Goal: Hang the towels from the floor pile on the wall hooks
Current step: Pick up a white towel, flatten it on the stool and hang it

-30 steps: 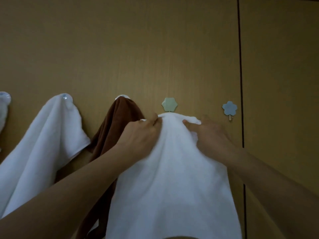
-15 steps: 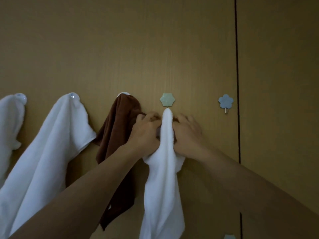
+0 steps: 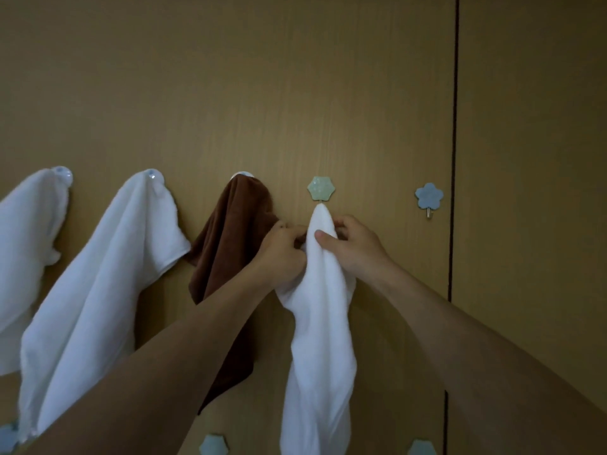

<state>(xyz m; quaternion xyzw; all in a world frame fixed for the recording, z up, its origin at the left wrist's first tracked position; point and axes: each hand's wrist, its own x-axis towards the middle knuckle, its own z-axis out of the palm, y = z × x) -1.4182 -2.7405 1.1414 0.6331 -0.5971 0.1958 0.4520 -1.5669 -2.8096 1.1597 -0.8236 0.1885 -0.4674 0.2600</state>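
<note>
Since half a second ago, little has moved: the white towel [image 3: 320,323] still hangs bunched from the green hook [image 3: 321,188]. The left hand [image 3: 282,254] grips its gathered folds; the right hand [image 3: 353,247] pinches the top, thumb in front. Its tip seems caught on the hook. A brown towel [image 3: 230,251] hangs just left; the blue flower hook [image 3: 429,196] is bare.
</note>
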